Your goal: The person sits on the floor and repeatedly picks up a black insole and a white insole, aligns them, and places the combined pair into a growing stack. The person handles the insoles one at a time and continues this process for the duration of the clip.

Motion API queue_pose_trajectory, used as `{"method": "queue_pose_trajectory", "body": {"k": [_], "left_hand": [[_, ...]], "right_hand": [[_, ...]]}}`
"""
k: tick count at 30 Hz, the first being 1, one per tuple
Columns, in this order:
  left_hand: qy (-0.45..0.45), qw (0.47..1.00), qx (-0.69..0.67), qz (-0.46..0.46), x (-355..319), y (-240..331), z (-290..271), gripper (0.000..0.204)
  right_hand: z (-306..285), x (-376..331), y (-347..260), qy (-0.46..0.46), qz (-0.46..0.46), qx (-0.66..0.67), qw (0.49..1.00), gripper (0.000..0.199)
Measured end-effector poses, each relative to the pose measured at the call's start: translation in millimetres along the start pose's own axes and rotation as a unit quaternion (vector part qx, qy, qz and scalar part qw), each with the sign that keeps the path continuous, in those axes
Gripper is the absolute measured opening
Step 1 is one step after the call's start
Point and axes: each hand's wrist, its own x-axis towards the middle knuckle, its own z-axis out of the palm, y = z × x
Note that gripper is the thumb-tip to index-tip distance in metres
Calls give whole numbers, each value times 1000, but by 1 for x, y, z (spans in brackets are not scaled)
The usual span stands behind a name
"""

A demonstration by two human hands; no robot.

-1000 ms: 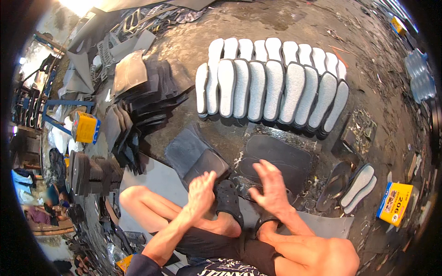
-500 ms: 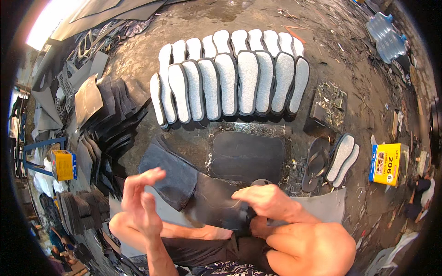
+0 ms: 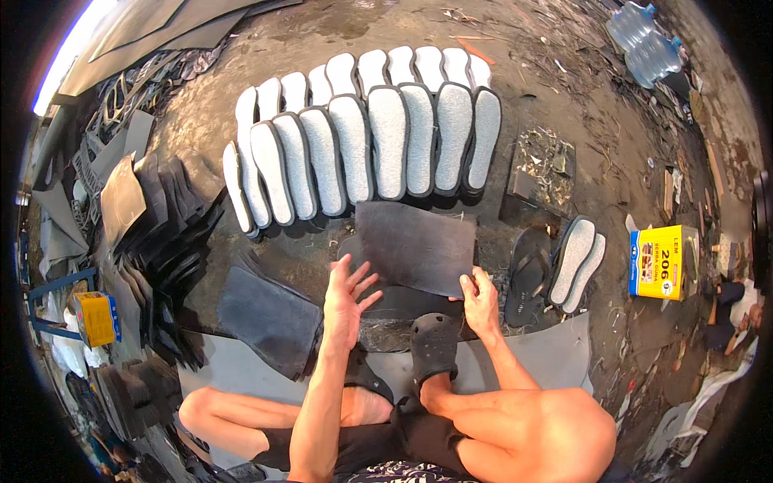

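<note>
A dark rectangular rubber sheet [image 3: 415, 245] is tilted over the work spot in front of me. My right hand [image 3: 481, 302] grips its lower right corner between thumb and fingers. Near the sheet's lower left side, my left hand [image 3: 346, 302] is open, palm up with fingers spread, holding nothing. Partly hidden under the sheet lies a black piece [image 3: 390, 300] with rounded sole outlines. To the left of my left hand rests a stack of dark sheets [image 3: 266, 318]. Beyond are rows of shoe soles [image 3: 390, 145] with light grey tops and black edges.
A black flip-flop [image 3: 527, 278] and a pair of grey-topped soles [image 3: 576, 266] lie to the right. Further right stands a yellow box [image 3: 656, 263]. A scrap-covered block [image 3: 539, 173] is behind them. Dark cut sheets [image 3: 153, 217] pile up at left. My clog [image 3: 435, 346] is close to the sheet.
The dark sheet has gone from near my lap up over the sole-outlined piece, with my right hand on its corner. My left hand has moved right and opened. The view has shifted.
</note>
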Motion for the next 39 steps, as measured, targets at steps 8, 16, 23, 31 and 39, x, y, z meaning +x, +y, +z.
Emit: {"method": "queue_pose_trajectory", "body": {"k": [8,16,23,31,39], "left_hand": [[176,953,201,145,10,-71,-20,42],[201,858,425,205,-22,-65,-19,49],[204,818,445,302,-29,-48,-12,9],[207,767,507,333,60,-4,3,58],[391,691,572,207,176,106,-86,114]], "right_hand": [[-31,-3,-20,8,-26,-115,993,50],[-182,19,29,441,-93,-383,807,72],[-115,61,-59,251,-184,-219,925,61],[21,144,-109,46,-391,-253,884,50],[108,135,-128,-173,-466,-345,796,63]]}}
